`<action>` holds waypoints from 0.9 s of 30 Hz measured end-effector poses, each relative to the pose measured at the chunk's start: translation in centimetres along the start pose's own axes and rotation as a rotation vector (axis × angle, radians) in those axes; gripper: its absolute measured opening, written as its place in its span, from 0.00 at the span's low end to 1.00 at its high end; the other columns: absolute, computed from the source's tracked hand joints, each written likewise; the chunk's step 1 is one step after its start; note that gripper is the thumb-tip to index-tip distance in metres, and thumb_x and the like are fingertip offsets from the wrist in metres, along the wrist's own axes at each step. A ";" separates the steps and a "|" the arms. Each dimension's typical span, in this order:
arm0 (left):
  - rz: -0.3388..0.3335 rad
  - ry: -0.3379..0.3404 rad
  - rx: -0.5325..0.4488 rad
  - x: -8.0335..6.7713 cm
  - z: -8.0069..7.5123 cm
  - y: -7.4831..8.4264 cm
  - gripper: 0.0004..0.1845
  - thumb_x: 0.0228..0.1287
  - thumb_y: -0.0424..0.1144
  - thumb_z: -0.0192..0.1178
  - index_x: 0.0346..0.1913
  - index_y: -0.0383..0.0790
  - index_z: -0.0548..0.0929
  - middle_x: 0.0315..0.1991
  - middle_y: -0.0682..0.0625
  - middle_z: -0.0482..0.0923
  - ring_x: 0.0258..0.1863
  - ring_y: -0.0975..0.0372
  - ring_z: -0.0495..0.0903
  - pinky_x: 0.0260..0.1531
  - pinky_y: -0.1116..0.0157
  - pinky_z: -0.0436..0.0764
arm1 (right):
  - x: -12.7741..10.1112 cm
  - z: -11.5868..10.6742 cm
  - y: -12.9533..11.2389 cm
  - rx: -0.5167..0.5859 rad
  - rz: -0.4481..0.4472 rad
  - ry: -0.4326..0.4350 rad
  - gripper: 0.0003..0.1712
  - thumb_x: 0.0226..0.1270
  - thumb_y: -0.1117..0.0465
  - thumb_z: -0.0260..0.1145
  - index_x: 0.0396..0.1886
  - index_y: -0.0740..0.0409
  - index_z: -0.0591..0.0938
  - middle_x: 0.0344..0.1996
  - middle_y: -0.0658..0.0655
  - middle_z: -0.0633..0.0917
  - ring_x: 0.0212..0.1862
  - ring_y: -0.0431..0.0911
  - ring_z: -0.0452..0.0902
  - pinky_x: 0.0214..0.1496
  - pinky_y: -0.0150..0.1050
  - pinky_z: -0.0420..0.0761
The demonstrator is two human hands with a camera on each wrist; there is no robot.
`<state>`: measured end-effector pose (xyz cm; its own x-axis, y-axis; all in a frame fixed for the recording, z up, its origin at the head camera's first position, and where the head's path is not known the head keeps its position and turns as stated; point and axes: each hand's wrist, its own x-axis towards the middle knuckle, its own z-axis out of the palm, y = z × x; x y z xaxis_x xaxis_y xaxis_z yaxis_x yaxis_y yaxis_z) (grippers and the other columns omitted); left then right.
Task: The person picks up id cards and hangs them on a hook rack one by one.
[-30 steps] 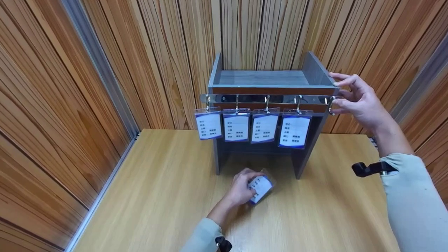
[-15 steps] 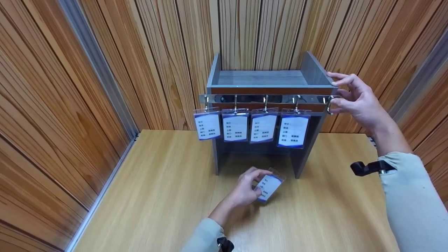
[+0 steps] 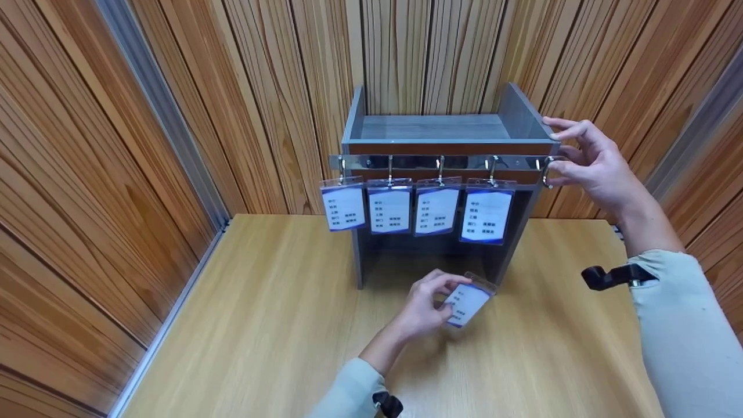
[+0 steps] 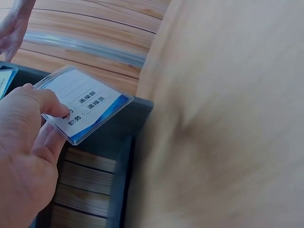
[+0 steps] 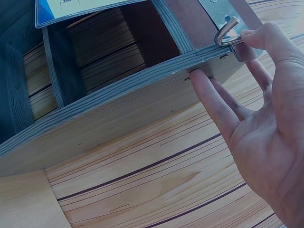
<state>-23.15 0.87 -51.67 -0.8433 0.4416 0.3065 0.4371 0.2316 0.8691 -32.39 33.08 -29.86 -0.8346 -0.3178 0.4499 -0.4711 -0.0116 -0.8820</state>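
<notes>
Loose badge card [image 3: 468,304], long axis tilted up toward the far right, is pinched by the left hand [image 3: 426,307] just above the counter [image 3: 267,325]. The empty hook [image 3: 546,172] lies up and right, touched by the right hand [image 3: 592,165], its fingers [image 5: 213,95] spread against the shelf unit [image 3: 441,136].

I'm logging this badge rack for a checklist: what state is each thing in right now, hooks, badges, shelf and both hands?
Left hand: pinches the loose badge, lifted off the table.
Loose badge: tilted, not hung.
Right hand: fingers straight against the shelf's side, thumb at the end hook.
End hook: bare.
Four hanging badges: each on its own hook.
Shelf: upright on the table.
</notes>
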 end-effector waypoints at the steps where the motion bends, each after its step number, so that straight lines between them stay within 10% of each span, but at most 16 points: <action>1: -0.003 0.001 -0.004 0.1 0.0 0.3 0.32 0.70 0.17 0.64 0.70 0.50 0.87 0.61 0.46 0.82 0.59 0.65 0.86 0.63 0.70 0.87 | 0.0 0.0 0.0 0.000 0.002 0.002 0.21 0.82 0.77 0.61 0.69 0.61 0.78 0.83 0.50 0.72 0.69 0.42 0.88 0.49 0.35 0.94; 27: 0.163 0.060 -0.150 3.6 1.8 5.3 0.30 0.70 0.16 0.65 0.71 0.42 0.84 0.58 0.40 0.81 0.54 0.68 0.88 0.52 0.71 0.91 | -0.1 0.1 -0.1 0.002 0.009 0.005 0.21 0.81 0.77 0.62 0.68 0.60 0.78 0.83 0.49 0.72 0.69 0.41 0.87 0.50 0.35 0.94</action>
<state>-23.30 5.27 -46.69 -0.7843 0.4091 0.4663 0.5215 0.0276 0.8528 -32.22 33.07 -29.84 -0.8401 -0.3131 0.4429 -0.4632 -0.0110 -0.8862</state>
